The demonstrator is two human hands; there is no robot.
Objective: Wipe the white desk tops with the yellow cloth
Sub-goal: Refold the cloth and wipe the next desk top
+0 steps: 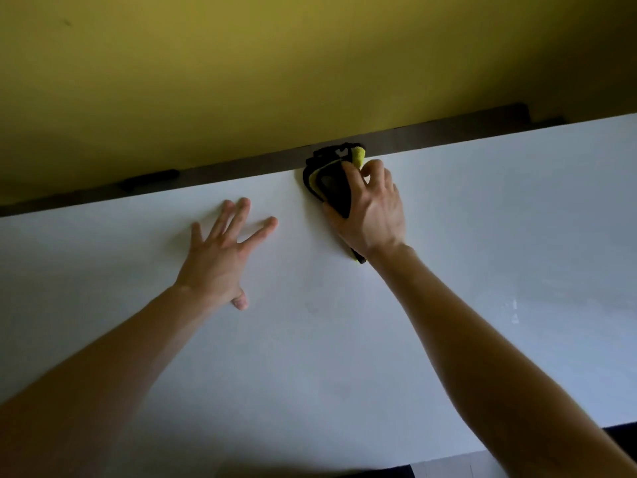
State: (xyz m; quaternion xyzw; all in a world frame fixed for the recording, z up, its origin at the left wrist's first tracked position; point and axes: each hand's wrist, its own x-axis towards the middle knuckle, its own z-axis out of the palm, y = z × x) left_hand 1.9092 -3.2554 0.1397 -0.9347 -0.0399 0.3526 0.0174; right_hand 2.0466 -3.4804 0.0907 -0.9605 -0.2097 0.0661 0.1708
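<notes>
We see the cloth [327, 188], yellow with black parts, bunched up at the far edge of the white desk [344, 357], right where the top meets a dark strip [448, 132] that runs along the back. One end of the cloth pokes out under the wrist on the near side. Our right hand [370, 215] lies on top of it, fingers curled over the bundle and thumb along its left side, gripping it and holding it down on the desk. The right arm reaches forward almost straight from the lower right corner.

Our left hand [220, 257] rests flat on the desk to the left of the cloth and apart from it, palm down, fingers spread wide and straight, holding nothing. That arm stretches in from the lower left.

Behind the strip stands a yellow wall [275, 63].
</notes>
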